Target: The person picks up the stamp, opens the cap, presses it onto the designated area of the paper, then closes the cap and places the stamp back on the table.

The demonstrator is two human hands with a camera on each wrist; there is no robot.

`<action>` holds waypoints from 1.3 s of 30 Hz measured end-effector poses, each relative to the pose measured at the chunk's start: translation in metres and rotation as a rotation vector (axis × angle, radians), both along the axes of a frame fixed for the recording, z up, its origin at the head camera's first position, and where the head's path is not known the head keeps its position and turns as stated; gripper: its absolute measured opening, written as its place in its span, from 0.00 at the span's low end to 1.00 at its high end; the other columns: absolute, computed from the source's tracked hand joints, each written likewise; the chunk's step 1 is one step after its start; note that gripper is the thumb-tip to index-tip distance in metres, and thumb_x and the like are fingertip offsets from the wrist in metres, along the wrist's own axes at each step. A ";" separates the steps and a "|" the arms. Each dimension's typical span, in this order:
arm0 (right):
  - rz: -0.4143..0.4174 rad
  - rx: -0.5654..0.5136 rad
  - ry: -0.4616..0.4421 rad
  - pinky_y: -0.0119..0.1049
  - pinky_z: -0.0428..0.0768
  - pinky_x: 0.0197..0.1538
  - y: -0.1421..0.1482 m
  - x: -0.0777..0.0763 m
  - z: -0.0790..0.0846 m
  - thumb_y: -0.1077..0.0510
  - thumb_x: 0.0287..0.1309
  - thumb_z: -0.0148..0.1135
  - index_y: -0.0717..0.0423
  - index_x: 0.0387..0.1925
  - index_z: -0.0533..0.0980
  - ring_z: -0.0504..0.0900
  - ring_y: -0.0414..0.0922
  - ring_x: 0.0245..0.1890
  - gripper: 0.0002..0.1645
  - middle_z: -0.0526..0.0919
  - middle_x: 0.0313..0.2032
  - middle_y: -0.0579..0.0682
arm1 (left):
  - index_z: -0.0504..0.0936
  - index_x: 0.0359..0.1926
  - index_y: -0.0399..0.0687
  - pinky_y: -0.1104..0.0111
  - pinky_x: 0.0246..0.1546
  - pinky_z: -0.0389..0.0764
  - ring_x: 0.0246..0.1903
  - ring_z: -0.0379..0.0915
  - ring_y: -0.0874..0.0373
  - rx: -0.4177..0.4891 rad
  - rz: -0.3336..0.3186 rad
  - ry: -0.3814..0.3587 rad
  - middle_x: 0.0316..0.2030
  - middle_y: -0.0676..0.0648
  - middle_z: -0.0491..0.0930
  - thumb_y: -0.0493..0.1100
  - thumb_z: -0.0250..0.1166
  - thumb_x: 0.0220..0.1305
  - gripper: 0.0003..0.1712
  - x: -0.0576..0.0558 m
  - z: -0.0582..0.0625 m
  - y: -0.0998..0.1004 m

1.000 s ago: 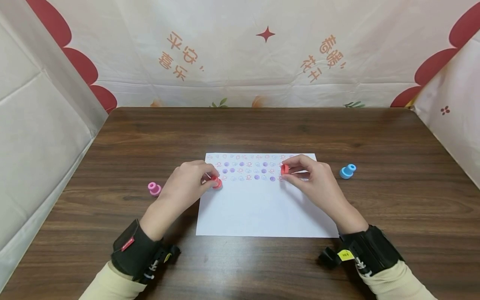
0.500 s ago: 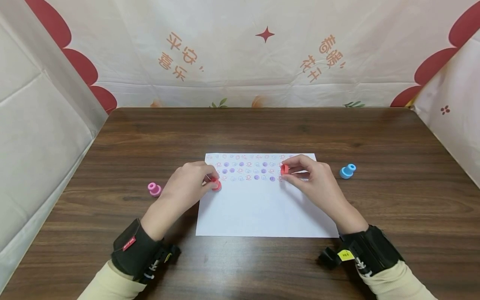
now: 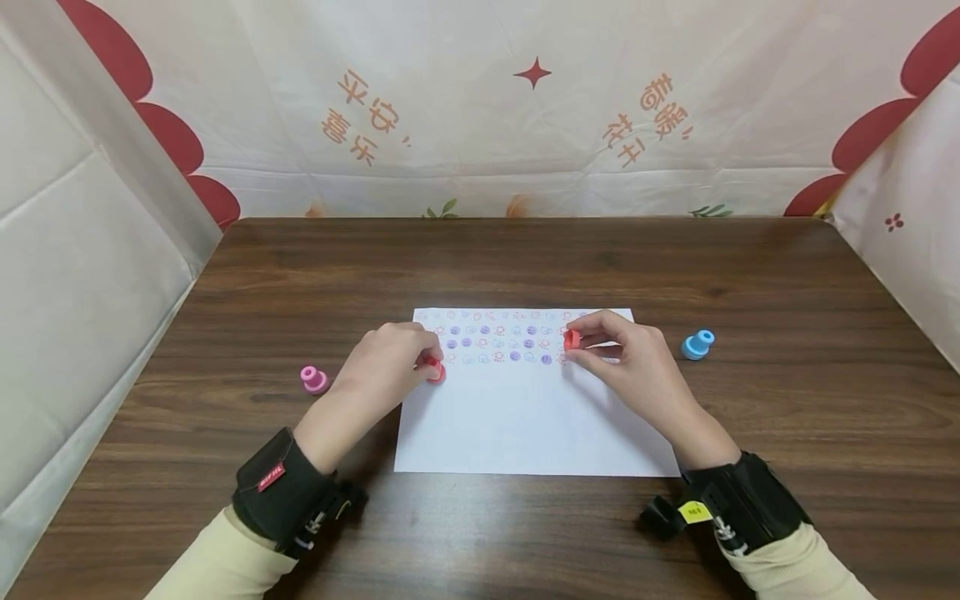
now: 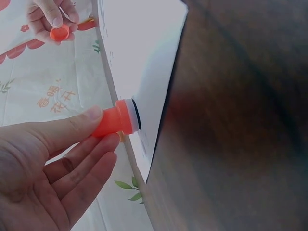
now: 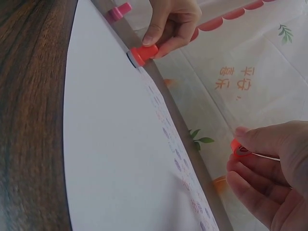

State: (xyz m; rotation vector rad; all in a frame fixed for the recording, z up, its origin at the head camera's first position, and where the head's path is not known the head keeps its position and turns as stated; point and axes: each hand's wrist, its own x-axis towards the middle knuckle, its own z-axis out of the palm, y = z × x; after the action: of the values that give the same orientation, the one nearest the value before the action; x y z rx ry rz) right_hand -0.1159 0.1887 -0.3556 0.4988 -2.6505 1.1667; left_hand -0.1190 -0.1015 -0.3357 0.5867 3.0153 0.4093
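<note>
My left hand (image 3: 390, 362) pinches a red toy stamp (image 4: 113, 120) by its handle between thumb and fingers. The stamp's dark-edged face points down at the left part of a white paper sheet (image 3: 517, 425), just below rows of small prints. Whether that face touches the paper, I cannot tell. Over the sheet's upper right, my right hand (image 3: 630, 354) holds a small round red cap (image 3: 572, 339) between thumb and fingertips, raised off the paper. The left wrist view shows the cap's hollow side (image 4: 60, 32). Small red, blue and purple prints (image 3: 498, 342) fill the sheet's top rows.
A pink stamp (image 3: 314, 380) stands on the brown wooden table (image 3: 495, 533) beyond the left forearm. To the right of the sheet stands a blue stamp (image 3: 697, 344). A patterned white cloth (image 3: 450, 108) hangs behind the table and along both sides.
My left hand has moved the red stamp very slightly towards the sheet's near side. The right hand stays in place with the cap. The head view has shifted a little.
</note>
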 end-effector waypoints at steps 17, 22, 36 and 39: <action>0.022 -0.002 0.019 0.54 0.87 0.40 -0.001 0.002 0.003 0.66 0.45 0.73 0.60 0.40 0.80 0.85 0.48 0.35 0.17 0.87 0.36 0.57 | 0.84 0.30 0.49 0.63 0.29 0.80 0.27 0.73 0.54 -0.025 -0.014 0.009 0.28 0.49 0.82 0.41 0.76 0.47 0.09 -0.001 0.002 0.002; 0.027 -0.003 0.017 0.53 0.87 0.39 -0.002 0.002 0.003 0.66 0.45 0.73 0.61 0.39 0.80 0.85 0.48 0.35 0.16 0.87 0.36 0.57 | 0.84 0.31 0.49 0.64 0.30 0.80 0.27 0.73 0.54 -0.029 -0.012 0.006 0.29 0.49 0.82 0.42 0.76 0.47 0.09 -0.001 0.002 0.002; 0.018 0.004 0.005 0.51 0.87 0.40 -0.001 0.002 0.001 0.65 0.44 0.74 0.59 0.39 0.80 0.85 0.47 0.35 0.17 0.87 0.36 0.55 | 0.83 0.30 0.50 0.64 0.29 0.79 0.27 0.73 0.55 -0.023 -0.009 -0.004 0.28 0.49 0.82 0.43 0.76 0.47 0.10 -0.001 0.003 0.002; 0.028 -0.003 0.005 0.53 0.87 0.40 -0.001 0.002 0.001 0.65 0.45 0.74 0.60 0.39 0.80 0.85 0.48 0.35 0.17 0.87 0.36 0.57 | 0.84 0.31 0.49 0.64 0.29 0.79 0.28 0.73 0.54 -0.026 -0.006 -0.006 0.29 0.48 0.83 0.43 0.76 0.47 0.10 -0.001 0.003 0.002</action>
State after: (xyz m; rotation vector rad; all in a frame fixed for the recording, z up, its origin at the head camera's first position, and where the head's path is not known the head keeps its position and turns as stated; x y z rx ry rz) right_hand -0.1136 0.1872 -0.3549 0.5391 -2.6453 1.1759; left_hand -0.1197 -0.0994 -0.3329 0.5918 3.0077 0.3701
